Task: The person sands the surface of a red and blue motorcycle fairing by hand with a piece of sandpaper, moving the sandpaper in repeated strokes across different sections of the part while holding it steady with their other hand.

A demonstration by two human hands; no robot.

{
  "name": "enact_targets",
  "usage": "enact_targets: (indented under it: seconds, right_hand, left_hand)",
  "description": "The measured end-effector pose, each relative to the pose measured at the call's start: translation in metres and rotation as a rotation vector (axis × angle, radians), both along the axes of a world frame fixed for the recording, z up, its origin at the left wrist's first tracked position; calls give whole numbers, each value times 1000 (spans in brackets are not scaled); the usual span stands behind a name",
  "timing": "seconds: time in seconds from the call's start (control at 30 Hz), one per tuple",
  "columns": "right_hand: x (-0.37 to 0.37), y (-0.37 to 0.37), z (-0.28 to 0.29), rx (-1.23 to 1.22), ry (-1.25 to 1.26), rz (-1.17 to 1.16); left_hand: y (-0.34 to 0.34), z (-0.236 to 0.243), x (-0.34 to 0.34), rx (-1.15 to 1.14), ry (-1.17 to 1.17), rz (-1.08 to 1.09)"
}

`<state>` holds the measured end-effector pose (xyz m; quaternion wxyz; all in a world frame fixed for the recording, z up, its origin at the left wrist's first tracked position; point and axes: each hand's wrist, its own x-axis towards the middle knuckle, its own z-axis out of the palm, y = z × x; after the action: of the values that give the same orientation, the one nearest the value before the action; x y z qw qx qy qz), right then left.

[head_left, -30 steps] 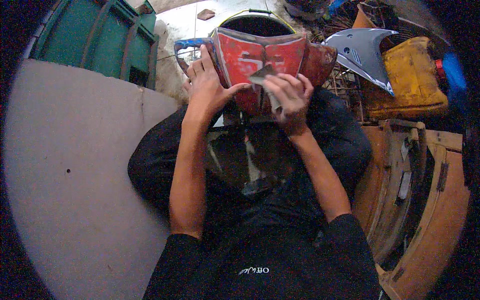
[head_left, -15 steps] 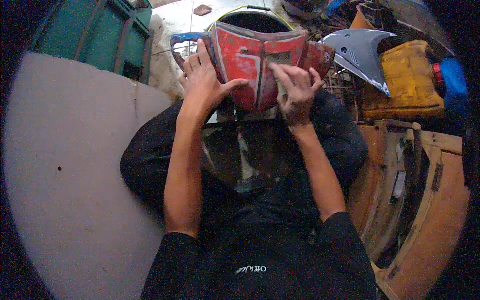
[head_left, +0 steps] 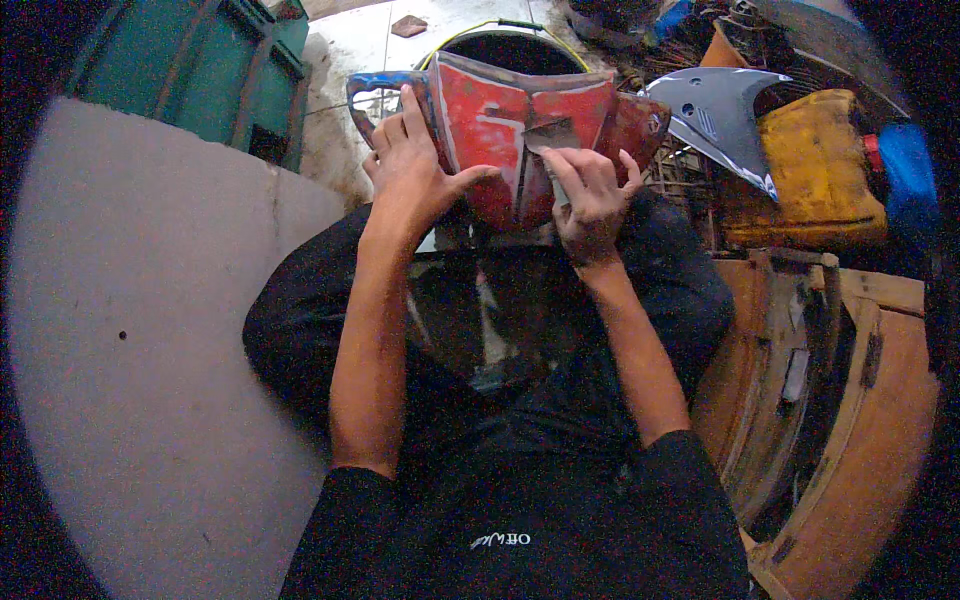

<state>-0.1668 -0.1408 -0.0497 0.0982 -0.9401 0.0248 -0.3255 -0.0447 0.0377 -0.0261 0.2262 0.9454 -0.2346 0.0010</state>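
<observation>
A red motorcycle body panel [head_left: 485, 105] with worn grey patches and a blue-painted left arm is propped upright in front of my lap. My left hand [head_left: 410, 165] lies spread along its left side, fingers pointing away and thumb stretched onto the red face. My right hand [head_left: 590, 200] presses a folded piece of grey sandpaper [head_left: 552, 134] against the right half of the panel, near the centre seam. The sandpaper's far edge sticks out beyond my fingertips; the rest is partly under my fingers.
Behind the panel stands a black bucket [head_left: 510, 50] with a yellow rim. To the right are a grey fairing piece [head_left: 715, 115], a yellow jerrycan [head_left: 820, 170] and a wooden frame [head_left: 870, 380]. A green cabinet [head_left: 190, 75] and a pale wall [head_left: 160, 300] are at left.
My right hand has slid slightly nearer to me across the panel, and more of the sandpaper shows. My left hand keeps its place on the panel. The whole view has shifted a little.
</observation>
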Motion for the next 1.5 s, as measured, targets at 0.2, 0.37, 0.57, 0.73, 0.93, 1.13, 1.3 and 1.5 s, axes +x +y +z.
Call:
enact_targets:
  seconds: [0.2,0.37,0.57,0.73,0.93,1.13,1.3,1.5]
  right_hand:
    - [2,0,0,16,-34,-31]
    - [3,3,-7,-17,-53,-58]
    - [0,0,-1,21,-17,-17]
    - [3,-5,-2,73,-89,-177]
    - [1,2,-4,51,-53,-124]
    - [2,-2,-5,39,-84,-105]
    - [3,-4,-6,28,-101,-55]
    - [3,-6,-6,30,-71,-183]
  left_hand:
    - [-1,9,-1,-2,36,-4]
    - [0,2,1,8,6,4]
    - [-3,3,-1,-7,4,-8]
    - [-5,7,-2,23,35,12]
    - [-4,-1,-2,8,-7,-7]
    - [-4,-7,-1,-17,-14,-15]
    - [-4,-1,0,45,49,-6]
    - [-3,-10,2,-41,13,-12]
